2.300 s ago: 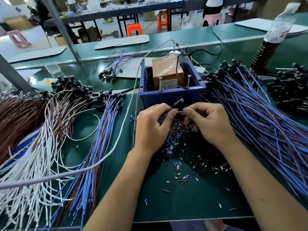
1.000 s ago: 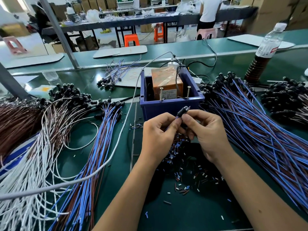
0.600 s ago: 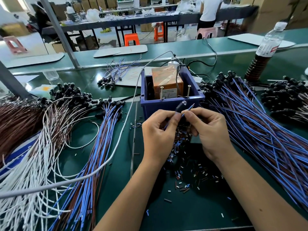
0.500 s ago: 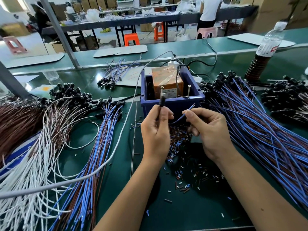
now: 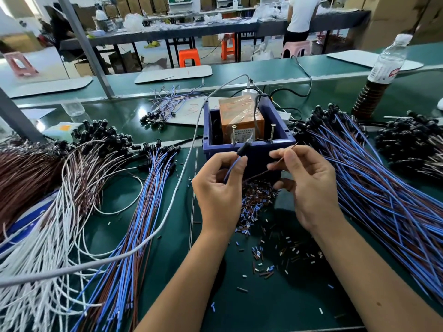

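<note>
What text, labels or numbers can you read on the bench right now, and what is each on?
Nothing reads clearly.
The white label on the orange box: printed lines, too small to read.
Label on the bottle: red and white print, blurred.
Red pen marks on the paper sheet: not legible.
The green sign at the back: blurred.
The wire pinched by the left hand and the right hand: no print seen.

Both forearms bare, reaching forward, converging. Left hand [image 5: 219,188] back up, thumb and forefinger pinching blue wire [image 5: 230,168] near its upper end, other fingers curled. Right hand [image 5: 309,185] level with left, close beside, not touching; thumb and forefinger pinching brown wire [image 5: 260,173] near its free end, remaining fingers loosely curled below grip.
</note>
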`<action>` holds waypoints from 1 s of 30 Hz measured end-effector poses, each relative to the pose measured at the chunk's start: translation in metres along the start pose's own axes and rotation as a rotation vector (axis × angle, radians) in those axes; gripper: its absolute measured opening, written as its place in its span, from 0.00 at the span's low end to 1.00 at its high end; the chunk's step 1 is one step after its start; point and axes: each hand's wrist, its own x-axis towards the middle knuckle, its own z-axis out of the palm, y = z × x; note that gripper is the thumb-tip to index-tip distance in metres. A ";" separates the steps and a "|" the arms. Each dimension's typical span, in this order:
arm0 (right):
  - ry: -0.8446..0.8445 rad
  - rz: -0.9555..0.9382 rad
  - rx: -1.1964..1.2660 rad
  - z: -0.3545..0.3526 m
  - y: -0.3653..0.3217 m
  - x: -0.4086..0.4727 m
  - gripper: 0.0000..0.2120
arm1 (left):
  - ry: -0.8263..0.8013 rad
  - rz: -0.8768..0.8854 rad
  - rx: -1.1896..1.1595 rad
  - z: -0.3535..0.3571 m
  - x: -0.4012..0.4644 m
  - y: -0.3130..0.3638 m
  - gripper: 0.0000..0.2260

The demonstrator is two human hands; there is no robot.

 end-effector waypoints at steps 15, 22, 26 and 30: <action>0.289 -0.486 -0.658 0.016 0.005 0.015 0.08 | 0.258 -0.103 0.031 0.002 0.007 0.000 0.06; 0.279 -0.470 -0.660 0.017 0.011 0.011 0.08 | 0.224 -0.109 0.063 0.002 0.006 -0.001 0.08; 0.264 -0.459 -0.658 0.017 0.010 0.008 0.08 | 0.187 -0.090 0.067 0.002 0.004 -0.003 0.09; 0.260 -0.459 -0.652 0.018 0.010 0.006 0.08 | 0.180 -0.091 0.059 0.002 0.004 -0.002 0.08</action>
